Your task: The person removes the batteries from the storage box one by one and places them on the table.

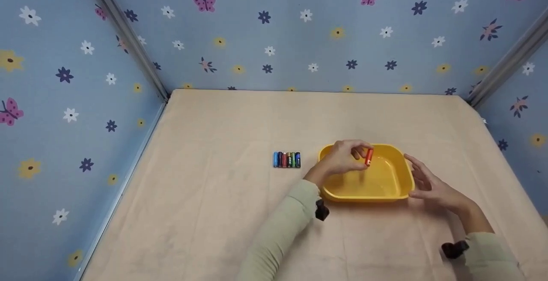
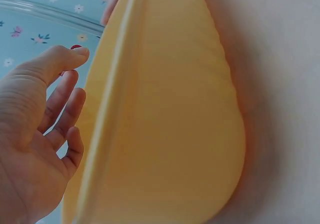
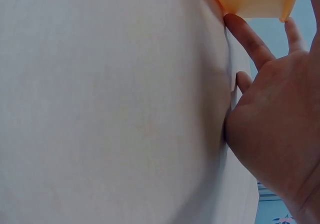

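Note:
My left hand [image 1: 344,157] pinches a red battery [image 1: 369,156] between thumb and fingertips, holding it over the inside of a yellow plastic tub [image 1: 357,198]. In the left wrist view only a bit of the red battery [image 2: 76,47] shows past the thumb, and the tub's side wall [image 2: 170,109] fills the middle. At the tub's right end is my right hand [image 1: 441,191], its fingers spread with their tips right at the wall and rim. The right wrist view shows these extended fingers [image 3: 250,41] close against the tub's corner [image 3: 260,1].
Left of the tub, several batteries [image 1: 287,159] in blue, black, red and green stand side by side in a neat row. A beige cloth [image 1: 205,144] covers the table. Blue flowered panels [image 1: 299,32] enclose it at the back and sides, with grey poles [image 1: 128,37] at the corners.

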A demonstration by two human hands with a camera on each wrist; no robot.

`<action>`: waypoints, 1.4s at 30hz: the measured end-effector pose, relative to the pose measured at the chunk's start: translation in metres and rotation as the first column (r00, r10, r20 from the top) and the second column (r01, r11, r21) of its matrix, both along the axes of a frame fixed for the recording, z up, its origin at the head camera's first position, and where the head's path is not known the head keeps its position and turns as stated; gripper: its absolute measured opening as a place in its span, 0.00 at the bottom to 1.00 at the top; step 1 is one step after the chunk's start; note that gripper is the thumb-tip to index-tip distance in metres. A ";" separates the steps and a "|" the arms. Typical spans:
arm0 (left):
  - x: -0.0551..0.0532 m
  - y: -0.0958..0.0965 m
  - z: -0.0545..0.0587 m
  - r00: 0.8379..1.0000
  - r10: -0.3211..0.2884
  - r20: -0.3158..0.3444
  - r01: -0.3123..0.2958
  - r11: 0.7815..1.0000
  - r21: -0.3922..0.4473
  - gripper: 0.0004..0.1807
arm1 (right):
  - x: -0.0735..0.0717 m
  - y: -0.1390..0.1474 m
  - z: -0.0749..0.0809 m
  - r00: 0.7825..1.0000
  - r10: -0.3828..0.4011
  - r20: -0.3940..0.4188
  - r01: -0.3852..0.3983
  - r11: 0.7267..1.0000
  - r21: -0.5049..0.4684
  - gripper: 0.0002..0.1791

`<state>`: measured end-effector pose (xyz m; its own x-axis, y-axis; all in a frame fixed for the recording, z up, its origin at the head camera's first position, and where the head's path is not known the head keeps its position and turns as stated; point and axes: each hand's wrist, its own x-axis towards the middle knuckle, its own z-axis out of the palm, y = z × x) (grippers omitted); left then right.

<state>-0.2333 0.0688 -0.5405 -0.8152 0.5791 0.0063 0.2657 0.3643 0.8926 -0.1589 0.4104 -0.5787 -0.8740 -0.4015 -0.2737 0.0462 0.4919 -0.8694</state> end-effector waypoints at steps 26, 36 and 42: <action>0.005 -0.090 0.000 0.991 0.068 -0.118 -0.066 0.998 0.017 0.29 | 0.002 0.002 -0.001 1.000 0.016 -0.016 -0.017 0.999 -0.043 0.60; 0.005 -0.139 -0.006 0.983 0.118 -0.142 -0.114 0.993 0.034 0.29 | 0.003 0.002 -0.003 0.999 0.019 -0.041 -0.019 1.000 -0.017 0.60; 0.008 -0.168 -0.003 0.981 0.161 -0.108 -0.161 0.987 0.010 0.30 | 0.002 0.001 -0.002 0.999 0.010 -0.032 -0.011 1.000 -0.028 0.61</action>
